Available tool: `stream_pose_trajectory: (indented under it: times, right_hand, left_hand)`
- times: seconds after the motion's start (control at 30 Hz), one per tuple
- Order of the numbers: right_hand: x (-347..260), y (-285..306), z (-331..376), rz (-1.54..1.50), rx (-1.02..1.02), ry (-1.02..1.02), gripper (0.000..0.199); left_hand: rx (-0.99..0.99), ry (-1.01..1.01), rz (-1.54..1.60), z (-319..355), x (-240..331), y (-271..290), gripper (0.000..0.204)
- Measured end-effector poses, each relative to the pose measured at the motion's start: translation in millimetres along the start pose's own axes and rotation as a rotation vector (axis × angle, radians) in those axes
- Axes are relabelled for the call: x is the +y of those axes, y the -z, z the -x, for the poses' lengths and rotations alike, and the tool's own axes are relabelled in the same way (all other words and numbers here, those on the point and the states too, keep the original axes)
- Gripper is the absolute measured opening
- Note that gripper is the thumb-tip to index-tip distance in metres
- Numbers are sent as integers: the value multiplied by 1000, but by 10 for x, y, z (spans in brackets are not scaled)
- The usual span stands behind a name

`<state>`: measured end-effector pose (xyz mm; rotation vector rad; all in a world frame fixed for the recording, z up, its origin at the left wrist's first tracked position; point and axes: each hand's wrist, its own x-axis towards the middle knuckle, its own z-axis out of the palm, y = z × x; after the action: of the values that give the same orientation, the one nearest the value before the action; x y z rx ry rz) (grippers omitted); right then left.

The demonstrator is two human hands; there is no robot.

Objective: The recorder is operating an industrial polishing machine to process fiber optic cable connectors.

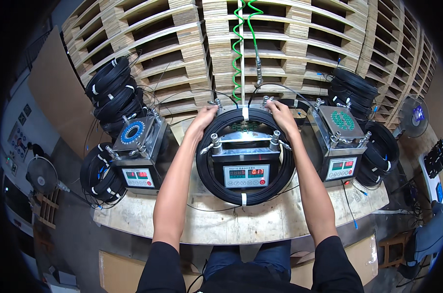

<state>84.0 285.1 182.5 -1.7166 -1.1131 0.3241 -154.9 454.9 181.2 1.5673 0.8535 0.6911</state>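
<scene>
A polishing machine [247,177] with a lit red display stands in front of me on the wooden table. A large coil of black cable [203,168], bound with white tape, hangs around its top and front. At the machine's back left corner my left hand [205,118] has its fingers closed on a metal clamp knob [218,102]. My right hand [282,116] is closed on another clamp knob [267,99] at the back right corner. Two more metal clamp knobs [214,140] [276,135] stand at the front corners, untouched.
Similar machines stand left [139,176] with a blue-ringed plate and right [339,167] with green connectors. Stacked black cable coils [115,93] [354,92] flank them. Behind rise wooden pallets [170,53], with a green air hose [250,24] hanging down. Fans [41,172] [413,116] stand at both sides.
</scene>
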Motion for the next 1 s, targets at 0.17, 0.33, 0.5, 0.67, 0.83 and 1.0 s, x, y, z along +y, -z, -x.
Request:
stream_pose_trajectory:
  times: [0.17,0.33,0.5,0.67,0.83,1.0]
  right_hand:
    - [47,-38,-93,-20,-1,-36,66]
    - [102,-68,-105,-44,38,-3,77]
    - [14,0,-93,-40,3,-86,84]
    - [-80,-12,-96,-101,-116,-144,85]
    - [-71,-106,-260,-36,-201,-157,84]
    - [117,-91,-289,47,-64,-11,85]
  left_hand:
    - [-74,89,-127,28,135,-89,59]
    - [-76,20,-178,255,334,-222,76]
    - [-5,-119,-236,192,175,-199,88]
    - [33,-133,-250,213,169,-186,88]
    - [37,-193,-228,181,153,-220,78]
    - [-9,-120,-235,124,204,-237,71]
